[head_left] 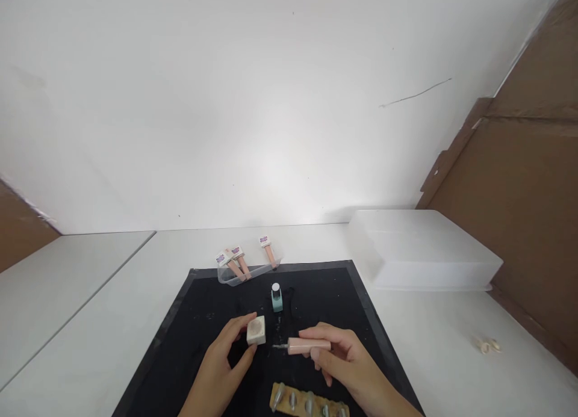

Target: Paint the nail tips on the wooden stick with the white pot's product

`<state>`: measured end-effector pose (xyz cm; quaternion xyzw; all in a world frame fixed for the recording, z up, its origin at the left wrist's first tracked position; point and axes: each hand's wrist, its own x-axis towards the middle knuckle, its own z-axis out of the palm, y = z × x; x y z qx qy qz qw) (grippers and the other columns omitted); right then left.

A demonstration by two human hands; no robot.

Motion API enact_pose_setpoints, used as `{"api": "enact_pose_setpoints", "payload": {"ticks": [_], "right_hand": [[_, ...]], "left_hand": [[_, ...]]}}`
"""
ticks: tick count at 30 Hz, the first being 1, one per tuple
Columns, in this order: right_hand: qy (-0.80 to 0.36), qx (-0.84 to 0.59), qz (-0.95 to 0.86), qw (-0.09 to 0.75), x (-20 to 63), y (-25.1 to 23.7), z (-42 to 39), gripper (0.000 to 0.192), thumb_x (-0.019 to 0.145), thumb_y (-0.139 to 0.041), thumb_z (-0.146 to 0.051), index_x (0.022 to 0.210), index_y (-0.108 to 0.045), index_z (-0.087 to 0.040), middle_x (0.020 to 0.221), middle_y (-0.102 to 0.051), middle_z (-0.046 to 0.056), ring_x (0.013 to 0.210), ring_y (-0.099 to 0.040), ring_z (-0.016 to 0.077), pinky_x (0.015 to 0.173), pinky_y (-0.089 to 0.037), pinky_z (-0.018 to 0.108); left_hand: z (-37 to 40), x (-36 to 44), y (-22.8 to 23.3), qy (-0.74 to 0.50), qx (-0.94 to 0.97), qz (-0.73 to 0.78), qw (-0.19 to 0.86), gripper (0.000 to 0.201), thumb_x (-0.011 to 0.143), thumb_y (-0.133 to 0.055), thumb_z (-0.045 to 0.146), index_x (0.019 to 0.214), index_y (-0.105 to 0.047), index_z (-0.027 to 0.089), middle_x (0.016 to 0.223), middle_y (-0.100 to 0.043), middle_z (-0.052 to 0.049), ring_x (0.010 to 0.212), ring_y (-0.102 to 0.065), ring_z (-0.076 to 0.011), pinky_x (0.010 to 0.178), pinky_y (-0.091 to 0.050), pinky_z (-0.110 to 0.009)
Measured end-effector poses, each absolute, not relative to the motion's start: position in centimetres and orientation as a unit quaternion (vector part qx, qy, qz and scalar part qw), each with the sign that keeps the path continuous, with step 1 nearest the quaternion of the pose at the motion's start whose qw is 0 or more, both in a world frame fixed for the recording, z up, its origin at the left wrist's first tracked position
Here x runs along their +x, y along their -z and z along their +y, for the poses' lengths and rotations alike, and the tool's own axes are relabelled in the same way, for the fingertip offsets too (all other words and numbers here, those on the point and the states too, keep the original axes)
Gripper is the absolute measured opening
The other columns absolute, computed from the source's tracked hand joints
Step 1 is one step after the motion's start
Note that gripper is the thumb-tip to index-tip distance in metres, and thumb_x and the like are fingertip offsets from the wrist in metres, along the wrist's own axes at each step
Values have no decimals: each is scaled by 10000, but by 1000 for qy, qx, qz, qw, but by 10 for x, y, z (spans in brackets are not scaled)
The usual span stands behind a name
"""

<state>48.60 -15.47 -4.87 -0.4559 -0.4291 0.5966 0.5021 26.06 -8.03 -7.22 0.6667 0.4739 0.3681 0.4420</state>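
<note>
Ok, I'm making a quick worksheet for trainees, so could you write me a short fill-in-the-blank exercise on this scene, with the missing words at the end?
1. The block is held in the person's own ____ hand.
2. The right hand holds a tube whose colour is ____.
3. The bottle stands on a mat that is mainly ____ in colour.
4. In the picture, the white box is to the ____ of the mat.

Missing words: left; pink; black; right.
</note>
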Motion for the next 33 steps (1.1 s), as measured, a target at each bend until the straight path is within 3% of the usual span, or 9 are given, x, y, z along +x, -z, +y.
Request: {"api": "enact_pose_setpoints", "payload": {"ticks": [7,13,21,28,33], "right_hand": [[-596,-463,-422,503,486,48,-155,398,696,-723,-534,944,-763,-226,730,-508,-8,546,-420,83,451,-368,199],[-597,-459,-419,507,486,46,-155,371,708,-726,-503,944,-759,-218,733,-547,-1,537,-422,79,451,-361,193],[-603,-466,-410,502,486,43,-155,377,700,-730,-510,925,-761,-209,714,-554,0,523,-425,77,453,-362,196],[-600,-474,-400,505,486,44,-155,430,676,-730,-552,927,-757,-203,700,-550,-3,524,-427,79,452,-363,195],[-600,-489,-391,498,487,45,-156,480,660,-724,-586,928,-749,-189,636,-526,-16,529,-439,88,465,-367,200]], "left_hand": [[-79,260,72,-363,649,499,445,436,669,-745,258,1100,-685,284,1011,-713,-68,960,-623,-304,859,-457,-351],[-78,260,69,-361,661,489,441,377,628,-743,214,1001,-723,271,1006,-703,-69,945,-618,-304,854,-459,-365],[-76,260,69,-346,679,482,432,392,628,-719,175,1009,-723,267,1007,-712,-71,953,-632,-304,838,-474,-357],[-78,250,82,-354,732,458,359,523,698,-597,111,1193,-581,280,1155,-601,-74,1039,-577,-267,845,-472,-340],[-89,246,73,-431,752,423,263,372,723,-482,69,1030,-533,272,948,-529,-11,722,-540,-160,680,-455,-275]]}}
